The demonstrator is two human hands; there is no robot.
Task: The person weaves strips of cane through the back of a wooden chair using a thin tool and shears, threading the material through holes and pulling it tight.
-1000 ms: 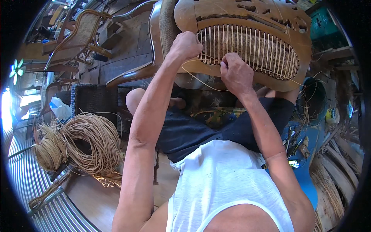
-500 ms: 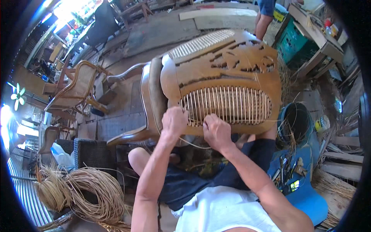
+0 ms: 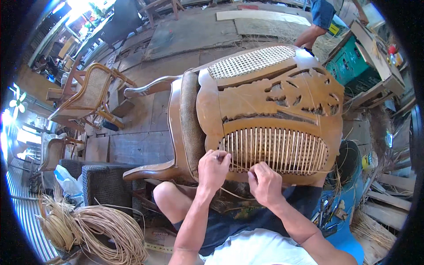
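A carved brown wooden chair point(image 3: 238, 99) lies on its side before me, with a finished woven cane panel point(image 3: 251, 61) at the far edge and pale vertical strands across the near oval opening point(image 3: 274, 148). My left hand point(image 3: 214, 170) pinches a thin cane strand at that opening’s left end. My right hand point(image 3: 265, 183) is closed on the strand at the lower edge, right of the left hand. The loose length of strand point(image 3: 236, 194) droops below the chair's frame.
Cane coils point(image 3: 106, 229) lie lower left, near a dark wicker piece point(image 3: 106, 185). A rattan chair point(image 3: 90, 95) stands left. Tools point(image 3: 327, 212) lie on a blue surface point(image 3: 349, 245) at right, near a green crate point(image 3: 346, 62). Another person's legs point(image 3: 320, 24) show at top right.
The view has tilted upward, so chair and hands appear lower and more floor shows. The other person’s legs have shifted right. Both my hands remain at the near opening's left part.
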